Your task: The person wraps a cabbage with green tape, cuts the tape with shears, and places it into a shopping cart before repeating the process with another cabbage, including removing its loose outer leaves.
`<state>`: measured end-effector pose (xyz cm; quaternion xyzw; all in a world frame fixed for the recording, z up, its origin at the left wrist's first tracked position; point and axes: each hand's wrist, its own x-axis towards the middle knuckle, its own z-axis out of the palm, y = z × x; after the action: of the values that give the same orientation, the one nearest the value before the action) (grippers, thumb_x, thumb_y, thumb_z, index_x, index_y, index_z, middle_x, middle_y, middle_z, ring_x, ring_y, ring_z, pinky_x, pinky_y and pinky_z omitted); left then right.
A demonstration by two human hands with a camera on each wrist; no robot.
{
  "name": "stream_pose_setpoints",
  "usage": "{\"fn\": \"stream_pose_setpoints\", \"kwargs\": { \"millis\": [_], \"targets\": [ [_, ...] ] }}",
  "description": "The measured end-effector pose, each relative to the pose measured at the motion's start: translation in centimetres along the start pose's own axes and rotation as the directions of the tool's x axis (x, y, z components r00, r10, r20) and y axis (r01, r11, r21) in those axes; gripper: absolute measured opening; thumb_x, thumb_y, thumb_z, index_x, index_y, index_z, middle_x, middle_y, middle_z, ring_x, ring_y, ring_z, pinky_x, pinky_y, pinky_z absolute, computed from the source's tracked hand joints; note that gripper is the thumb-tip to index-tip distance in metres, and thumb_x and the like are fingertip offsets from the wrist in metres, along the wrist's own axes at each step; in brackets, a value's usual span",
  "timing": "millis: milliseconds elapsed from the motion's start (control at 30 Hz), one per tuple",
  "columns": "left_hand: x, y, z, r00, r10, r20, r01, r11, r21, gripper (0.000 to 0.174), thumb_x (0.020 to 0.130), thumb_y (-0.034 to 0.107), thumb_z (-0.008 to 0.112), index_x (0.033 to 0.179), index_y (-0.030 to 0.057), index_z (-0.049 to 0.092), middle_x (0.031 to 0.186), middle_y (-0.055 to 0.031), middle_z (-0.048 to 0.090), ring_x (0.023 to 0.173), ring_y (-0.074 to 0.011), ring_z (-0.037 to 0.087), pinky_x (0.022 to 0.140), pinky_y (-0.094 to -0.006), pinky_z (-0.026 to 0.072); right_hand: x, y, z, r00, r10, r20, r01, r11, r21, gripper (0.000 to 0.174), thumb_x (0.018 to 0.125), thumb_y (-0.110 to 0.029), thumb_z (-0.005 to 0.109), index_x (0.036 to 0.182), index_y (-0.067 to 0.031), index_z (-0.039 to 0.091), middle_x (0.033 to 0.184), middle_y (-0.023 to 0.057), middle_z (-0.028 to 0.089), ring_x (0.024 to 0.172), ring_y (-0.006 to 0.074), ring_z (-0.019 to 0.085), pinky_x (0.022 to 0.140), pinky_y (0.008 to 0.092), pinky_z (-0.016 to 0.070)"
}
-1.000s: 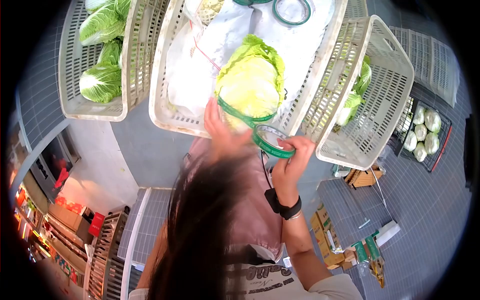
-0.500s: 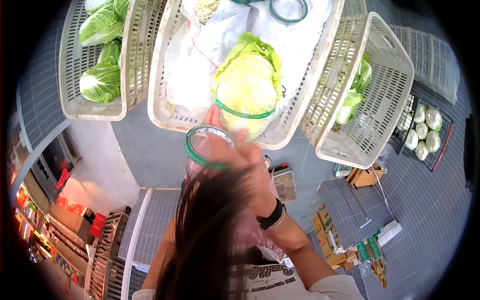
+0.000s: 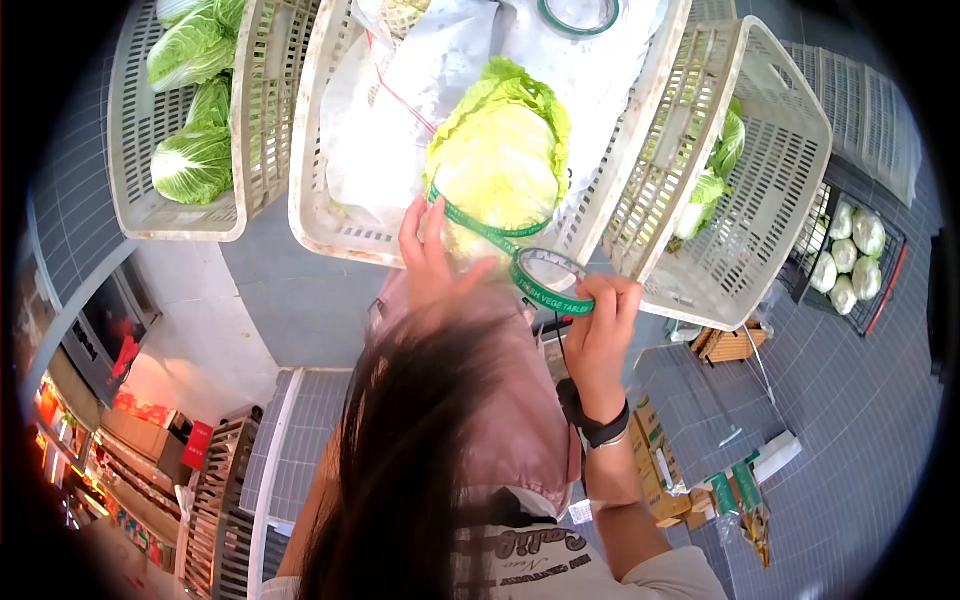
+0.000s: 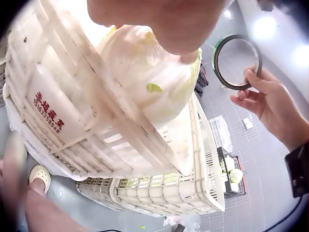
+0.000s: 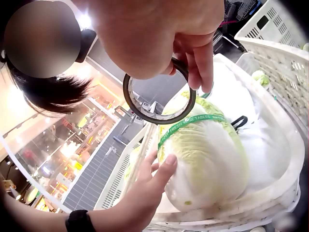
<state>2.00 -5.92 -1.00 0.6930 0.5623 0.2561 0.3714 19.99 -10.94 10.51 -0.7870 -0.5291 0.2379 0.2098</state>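
Observation:
A napa cabbage (image 3: pixel 500 165) lies in a white plastic crate, its pale base toward the person. Green tape printed "FRESH VEGETABLES" (image 5: pixel 193 121) runs round its lower part. From this band a strip leads to the tape roll (image 3: pixel 550 295), which my right hand (image 3: pixel 605 325) grips by the rim, to the right of the cabbage base. My left hand (image 3: pixel 435 260) rests against the cabbage's left side, fingers extended at the tape band. The right wrist view shows the left thumb (image 5: pixel 166 166) lying along the cabbage.
The crate (image 3: pixel 345 250) is lined with white sheeting. Another tape roll (image 3: pixel 580 25) lies at its far end. Crates with more cabbages stand at left (image 3: pixel 180 225) and right (image 3: pixel 740 310). A black basket (image 3: pixel 850 265) of wrapped cabbages sits on the floor at right.
The right hand carried the tape roll leftward in front of the cabbage base, then back out to the right. A strip now stretches from band to roll again. The left hand stayed by the cabbage.

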Motion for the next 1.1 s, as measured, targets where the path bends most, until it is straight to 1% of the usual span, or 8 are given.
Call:
{"fn": "stream_pose_setpoints", "kwargs": {
  "millis": [367, 467, 567, 667, 800, 900, 1000, 1100],
  "targets": [
    [1.1, 3.5, -0.7, 0.999, 0.026, 0.025, -0.031, 0.976, 0.217, 0.083, 0.074, 0.02, 0.075, 0.139, -0.0057, 0.031, 0.142, -0.0254, 0.027, 0.13, -0.0386, 0.03, 0.105, -0.0493, 0.0212, 2.9, 4.9, 3.2, 0.967, 0.133, -0.217, -0.114, 0.989, 0.097, 0.029, 0.074, 0.018, 0.045, 0.097, 0.0022, 0.055, 0.101, 0.017, 0.052, 0.092, 0.0345, 0.056, 0.079, 0.0383, 0.047],
    [1.3, 4.9, -0.5, 0.978, 0.201, 0.056, -0.208, 0.945, 0.253, 0.079, 0.071, 0.017, 0.075, 0.138, -0.0001, 0.037, 0.141, -0.024, 0.028, 0.129, -0.0388, 0.031, 0.104, -0.0482, 0.0264, 3.5, 5.1, 4.7, 0.909, 0.309, -0.282, -0.231, 0.932, 0.278, 0.027, 0.074, 0.017, 0.047, 0.096, 0.0028, 0.055, 0.101, 0.0168, 0.052, 0.095, 0.0343, 0.056, 0.08, 0.0386, 0.047],
    [2.3, 5.8, 2.1, 0.878, 0.477, 0.032, -0.468, 0.844, 0.263, 0.064, 0.075, 0.031, 0.069, 0.133, 0.0121, 0.05, 0.133, -0.0163, 0.043, 0.122, -0.0328, 0.044, 0.095, -0.045, 0.0376, 4.1, 6.1, 5.2, 0.89, 0.202, -0.409, -0.176, 0.979, 0.1, 0.028, 0.074, 0.016, 0.047, 0.097, 0.0022, 0.056, 0.101, 0.0162, 0.052, 0.094, 0.0344, 0.056, 0.08, 0.039, 0.0473],
    [3.6, 7.7, 3.5, 0.906, 0.371, 0.204, -0.388, 0.921, 0.045, 0.056, 0.075, 0.02, 0.068, 0.129, 0.0204, 0.054, 0.131, -0.0116, 0.048, 0.119, -0.0293, 0.048, 0.091, -0.0404, 0.0413, 3.9, 7.1, 5.8, 0.887, 0.211, -0.41, -0.184, 0.977, 0.105, 0.031, 0.074, 0.016, 0.047, 0.099, 0.0012, 0.056, 0.101, 0.016, 0.052, 0.094, 0.0348, 0.056, 0.08, 0.0384, 0.0473],
    [5.4, 7.0, 3.6, 0.918, 0.348, 0.189, -0.386, 0.895, 0.225, 0.049, 0.069, 0.007, 0.069, 0.115, 0.0204, 0.064, 0.124, -0.0092, 0.053, 0.115, -0.0289, 0.052, 0.091, -0.0407, 0.0414, 4.6, 5.9, 5.1, 0.927, 0.214, -0.307, -0.186, 0.976, 0.117, 0.041, 0.073, 0.015, 0.05, 0.111, -0.0003, 0.055, 0.104, 0.0158, 0.053, 0.099, 0.0327, 0.056, 0.081, 0.037, 0.0472],
    [7.9, 5.0, 1.4, 0.95, 0.306, 0.065, -0.313, 0.912, 0.266, 0.035, 0.066, 0.0, 0.066, 0.099, 0.012, 0.069, 0.116, -0.0122, 0.058, 0.113, -0.031, 0.053, 0.093, -0.0404, 0.042, 5.5, 5.0, 6.6, 0.936, 0.263, -0.234, -0.031, 0.724, 0.69, 0.049, 0.072, 0.009, 0.054, 0.12, -0.001, 0.052, 0.108, 0.0158, 0.053, 0.103, 0.0306, 0.054, 0.085, 0.0389, 0.0455],
    [10.5, 3.2, 0.0, 0.981, 0.192, -0.012, -0.19, 0.979, 0.075, 0.034, 0.071, 0.0, 0.063, 0.104, 0.0092, 0.065, 0.122, -0.0102, 0.056, 0.113, -0.0302, 0.052, 0.095, -0.0404, 0.0363, 7.9, 5.9, 6.0, 0.994, -0.019, -0.105, 0.079, 0.795, 0.602, 0.051, 0.071, 0.003, 0.058, 0.121, -0.001, 0.051, 0.112, 0.0166, 0.053, 0.104, 0.0308, 0.053, 0.089, 0.0405, 0.0428],
    [11.3, 3.4, -0.5, 0.983, 0.181, 0.002, -0.181, 0.983, 0.017, 0.03, 0.074, 0.001, 0.064, 0.103, 0.0092, 0.065, 0.121, -0.0091, 0.056, 0.113, -0.0291, 0.051, 0.095, -0.0395, 0.0346, 9.6, 7.0, 7.9, 0.983, -0.1, -0.151, 0.1, 0.995, -0.01, 0.048, 0.072, -0.001, 0.057, 0.12, -0.0024, 0.053, 0.114, 0.0165, 0.054, 0.103, 0.032, 0.053, 0.09, 0.04, 0.041]
  ]
}}
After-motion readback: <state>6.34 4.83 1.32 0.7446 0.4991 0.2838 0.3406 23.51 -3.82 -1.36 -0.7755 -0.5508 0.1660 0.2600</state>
